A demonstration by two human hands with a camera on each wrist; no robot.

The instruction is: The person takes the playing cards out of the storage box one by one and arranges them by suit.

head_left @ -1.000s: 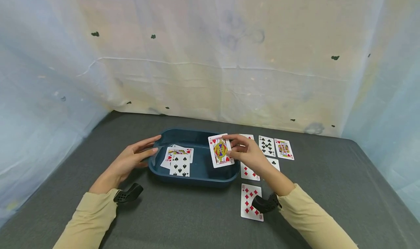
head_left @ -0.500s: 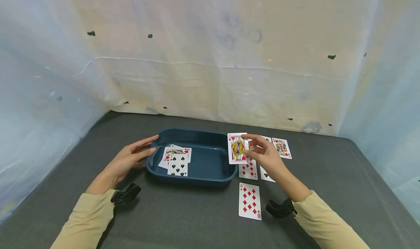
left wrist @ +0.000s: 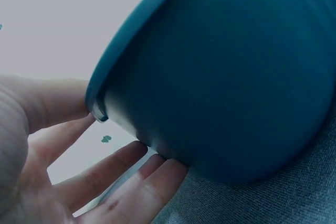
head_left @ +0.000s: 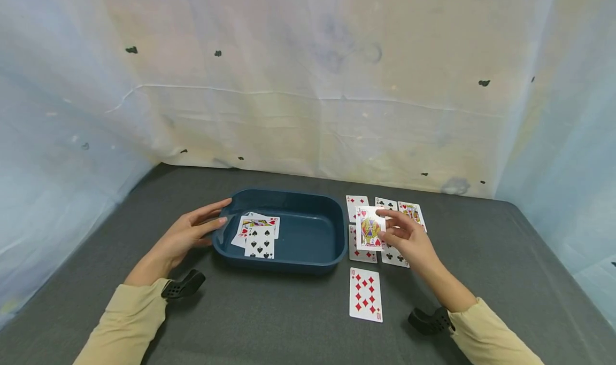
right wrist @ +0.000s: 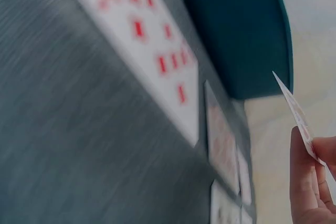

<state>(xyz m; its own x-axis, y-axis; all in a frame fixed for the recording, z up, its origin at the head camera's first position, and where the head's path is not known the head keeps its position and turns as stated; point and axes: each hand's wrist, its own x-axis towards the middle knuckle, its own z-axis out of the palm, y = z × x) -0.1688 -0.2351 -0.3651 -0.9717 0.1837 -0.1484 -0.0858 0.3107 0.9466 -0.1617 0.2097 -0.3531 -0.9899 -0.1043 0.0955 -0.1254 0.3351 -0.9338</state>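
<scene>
A jack of hearts card [head_left: 370, 228] is pinched between the thumb and fingers of my right hand [head_left: 409, 237]. It is held above other cards lying to the right of the blue tray [head_left: 308, 267]; the right wrist view shows the playing card [right wrist: 296, 111] nearly edge-on. My left hand [head_left: 192, 231] grips the tray's left end, with the thumb at the rim and the fingertips against the outer wall [left wrist: 220, 93] in the left wrist view. Inside the tray, toward its left, the seven of spades [head_left: 260, 243] overlaps a queen of hearts [head_left: 244, 235] and another card.
A ten of diamonds [head_left: 365, 295] lies face up at the near right of the tray. Beyond it are more face-up cards, including a diamond card [head_left: 354, 204], a club card [head_left: 385, 202] and a red court card [head_left: 411, 210]. A draped sheet [head_left: 308, 103] hangs behind the grey table [head_left: 269, 317].
My right hand has carried the jack of hearts from over the tray's right side rightward, to above the cards on the table. The left hand stays at the tray.
</scene>
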